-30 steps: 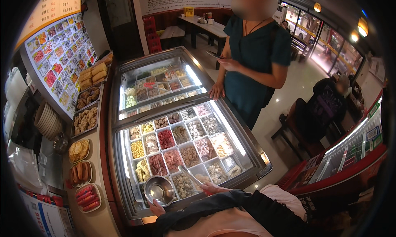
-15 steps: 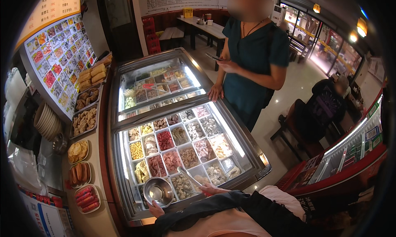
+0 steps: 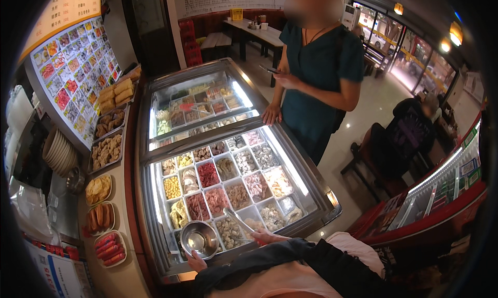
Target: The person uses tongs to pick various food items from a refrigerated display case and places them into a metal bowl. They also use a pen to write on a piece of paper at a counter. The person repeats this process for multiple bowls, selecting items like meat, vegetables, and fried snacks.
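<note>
My left hand (image 3: 196, 261) is closed on the rim of a round steel bowl (image 3: 199, 240). The bowl is over the near left corner of a display case (image 3: 147, 204) and has no food visible in it. My right hand (image 3: 265, 237) grips a pair of metal tongs (image 3: 238, 219), which point up and left over the near rows of white food bins. Beneath the tongs' tip are bins of pale sliced food (image 3: 230, 230) and reddish meat (image 3: 216, 200). Whether the tips touch any food, I cannot tell.
A person in a teal top (image 3: 321, 65) stands across the case, one hand on its frame, a phone (image 3: 270, 70) in the other. Trays of sausages (image 3: 110, 249) and fried food (image 3: 106, 150) line the left counter. A red-framed fridge (image 3: 415, 210) stands at right.
</note>
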A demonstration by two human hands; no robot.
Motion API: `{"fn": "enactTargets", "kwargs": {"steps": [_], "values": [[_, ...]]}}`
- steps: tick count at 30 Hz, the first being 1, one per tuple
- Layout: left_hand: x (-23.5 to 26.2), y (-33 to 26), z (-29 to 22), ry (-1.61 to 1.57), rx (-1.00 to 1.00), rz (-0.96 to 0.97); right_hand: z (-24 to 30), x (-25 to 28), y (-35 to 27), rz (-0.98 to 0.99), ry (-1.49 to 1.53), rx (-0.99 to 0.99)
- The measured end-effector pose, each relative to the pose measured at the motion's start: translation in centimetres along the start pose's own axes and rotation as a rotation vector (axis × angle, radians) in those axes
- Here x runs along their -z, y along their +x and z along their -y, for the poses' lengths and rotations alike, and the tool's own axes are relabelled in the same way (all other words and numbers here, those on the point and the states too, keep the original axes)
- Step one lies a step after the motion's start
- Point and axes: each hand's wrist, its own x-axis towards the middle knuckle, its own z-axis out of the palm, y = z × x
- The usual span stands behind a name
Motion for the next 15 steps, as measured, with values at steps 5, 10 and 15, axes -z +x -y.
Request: {"fn": "enactTargets", "kwargs": {"steps": [5, 10, 15], "values": [[0.0, 0.2, 0.6, -0.023, -0.011, 0.001, 0.3, -0.2, 0.1, -0.007, 0.051, -0.057], [-0.1, -0.1, 0.3, -0.013, 0.01, 0.005, -0.2, -0.1, 0.0, -0.03, 0.04, -0.017], [0.1, -0.1, 0.4, 0.011, 0.012, -0.014, -0.3, -0.2, 0.4, -0.029, 0.043, -0.033]]}}
